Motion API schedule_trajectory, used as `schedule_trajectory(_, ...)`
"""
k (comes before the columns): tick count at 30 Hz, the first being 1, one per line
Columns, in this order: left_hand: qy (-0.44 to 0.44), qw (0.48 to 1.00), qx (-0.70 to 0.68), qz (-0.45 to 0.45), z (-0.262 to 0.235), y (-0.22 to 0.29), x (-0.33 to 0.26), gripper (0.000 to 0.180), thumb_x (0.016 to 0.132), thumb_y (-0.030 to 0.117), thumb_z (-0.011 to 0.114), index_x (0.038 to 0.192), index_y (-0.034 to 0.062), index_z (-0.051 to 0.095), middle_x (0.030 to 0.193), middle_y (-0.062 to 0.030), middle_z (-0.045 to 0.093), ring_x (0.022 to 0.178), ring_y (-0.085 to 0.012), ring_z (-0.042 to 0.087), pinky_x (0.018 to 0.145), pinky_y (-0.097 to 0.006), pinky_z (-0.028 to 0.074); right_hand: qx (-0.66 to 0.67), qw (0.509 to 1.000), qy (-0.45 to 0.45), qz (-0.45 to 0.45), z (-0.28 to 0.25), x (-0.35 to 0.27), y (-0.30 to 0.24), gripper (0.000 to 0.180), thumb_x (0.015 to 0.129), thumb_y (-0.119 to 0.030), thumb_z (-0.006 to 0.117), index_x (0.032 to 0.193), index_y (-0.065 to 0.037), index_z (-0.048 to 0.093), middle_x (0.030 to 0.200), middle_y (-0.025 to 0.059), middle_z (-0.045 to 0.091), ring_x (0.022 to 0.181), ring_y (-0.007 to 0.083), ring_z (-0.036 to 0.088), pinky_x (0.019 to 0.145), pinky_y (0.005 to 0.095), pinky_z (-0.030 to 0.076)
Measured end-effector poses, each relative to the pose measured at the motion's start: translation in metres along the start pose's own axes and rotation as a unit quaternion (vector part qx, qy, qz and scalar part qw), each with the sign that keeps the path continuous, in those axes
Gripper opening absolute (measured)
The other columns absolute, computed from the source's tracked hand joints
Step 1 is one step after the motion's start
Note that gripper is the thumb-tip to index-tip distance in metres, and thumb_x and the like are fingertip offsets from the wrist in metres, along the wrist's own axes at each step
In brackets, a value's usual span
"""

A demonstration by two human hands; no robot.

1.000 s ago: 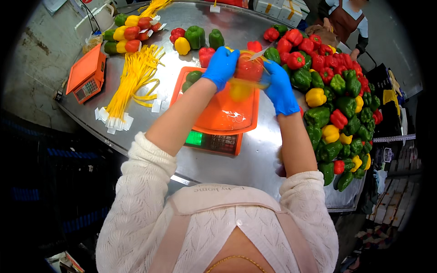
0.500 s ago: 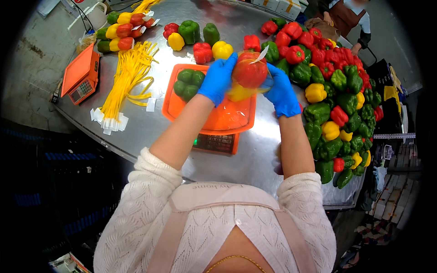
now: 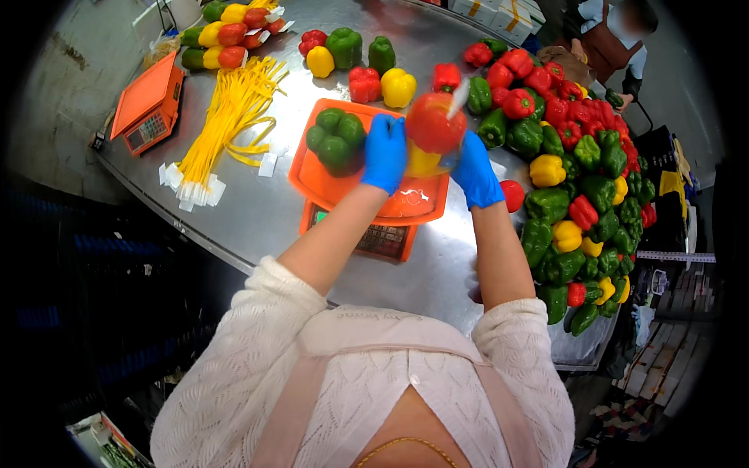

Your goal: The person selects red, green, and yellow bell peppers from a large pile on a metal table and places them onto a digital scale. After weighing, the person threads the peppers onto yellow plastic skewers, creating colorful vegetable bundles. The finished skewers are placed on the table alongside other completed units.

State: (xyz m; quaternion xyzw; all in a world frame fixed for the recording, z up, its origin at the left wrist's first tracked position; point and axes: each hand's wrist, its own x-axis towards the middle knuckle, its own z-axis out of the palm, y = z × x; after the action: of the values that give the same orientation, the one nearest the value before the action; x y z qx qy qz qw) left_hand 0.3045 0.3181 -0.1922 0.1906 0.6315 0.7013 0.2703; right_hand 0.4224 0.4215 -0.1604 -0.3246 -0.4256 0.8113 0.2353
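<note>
In front of me, my gloved left hand [image 3: 386, 154] and gloved right hand [image 3: 477, 173] grip a yellow mesh bag from its two sides. Inside it a red bell pepper [image 3: 434, 125] sits above a yellow bell pepper [image 3: 424, 162]. A white tag [image 3: 459, 98] sticks up at the top of the bag, which is smeared by motion. Below the hands stands an orange scale [image 3: 429, 204] with a shallow tray. One side of that tray carries green bell pepper [image 3: 337, 142], left of my left hand. Beside my right wrist lies a loose red pepper [image 3: 512, 195].
A large heap of mixed peppers [image 3: 597, 183] covers the table's right side. Several loose peppers [image 3: 364, 84] line the back. Yellow mesh bags with white tags [image 3: 230, 117], a second orange scale [image 3: 148, 105] and packed peppers [image 3: 232, 33] lie left. A co-worker [image 3: 605, 39] stands far right.
My view has shifted slightly, so the table things sit a little further right. Both hands still hold the bagged peppers above the tray. The co-worker's hand now has a green pepper at it.
</note>
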Motion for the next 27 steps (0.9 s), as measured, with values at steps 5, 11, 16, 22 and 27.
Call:
schedule_trajectory(5, 0.058, 0.995, 0.057, 0.062, 0.001, -0.035, 0.012, 0.026, 0.097, 0.025, 0.056, 0.091, 0.0004, 0.048, 0.082, -0.0129, 0.054, 0.079, -0.0181, 0.052, 0.075, -0.037, 0.046, -0.105, 0.991, -0.008, -0.083, -0.021, 0.041, 0.032, 0.033, 0.098, -0.026, 0.049, 0.119, -0.003, 0.06, 0.115, 0.0076, 0.063, 0.099, 0.0172, 0.059, 0.086, 0.032, 0.048)
schedule_trajectory(11, 0.041, 0.998, -0.045, -0.014, 0.008, -0.021, -0.001, 0.03, 0.096, 0.027, 0.058, 0.09, -0.0001, 0.047, 0.083, -0.0148, 0.056, 0.079, -0.0223, 0.056, 0.074, -0.039, 0.046, -0.033, 0.995, -0.07, -0.065, -0.028, 0.044, 0.031, 0.035, 0.096, -0.025, 0.055, 0.127, -0.007, 0.056, 0.121, 0.0077, 0.062, 0.108, 0.0193, 0.06, 0.093, 0.0348, 0.048)
schedule_trajectory(16, -0.01, 0.985, 0.076, 0.152, -0.009, 0.045, -0.019, 0.03, 0.094, 0.029, 0.06, 0.095, -0.0001, 0.049, 0.082, -0.0148, 0.055, 0.076, -0.0215, 0.055, 0.073, -0.039, 0.046, 0.049, 0.99, -0.039, -0.127, -0.001, 0.014, 0.004, 0.04, 0.097, -0.027, 0.057, 0.131, -0.008, 0.052, 0.122, 0.0082, 0.062, 0.108, 0.0213, 0.062, 0.086, 0.0346, 0.054)
schedule_trajectory(22, -0.075, 0.988, -0.088, 0.103, -0.086, 0.139, -0.007, 0.024, 0.093, 0.027, 0.06, 0.092, 0.0032, 0.055, 0.08, -0.0068, 0.053, 0.075, -0.017, 0.05, 0.073, -0.033, 0.046, -0.262, 0.928, -0.065, -0.256, 0.107, -0.022, -0.033, 0.03, 0.092, -0.018, 0.054, 0.119, -0.004, 0.058, 0.1, 0.0059, 0.065, 0.081, 0.0144, 0.063, 0.059, 0.0294, 0.05)
schedule_trajectory(27, -0.063, 0.993, -0.09, -0.031, -0.144, 0.106, 0.029, 0.017, 0.095, 0.021, 0.052, 0.101, 0.0083, 0.06, 0.086, -0.0006, 0.054, 0.077, -0.0102, 0.051, 0.068, -0.025, 0.044, -0.208, 0.957, -0.051, -0.194, 0.166, -0.015, -0.006, 0.027, 0.095, -0.018, 0.049, 0.112, -0.001, 0.061, 0.094, 0.0067, 0.065, 0.081, 0.015, 0.062, 0.062, 0.0291, 0.05)
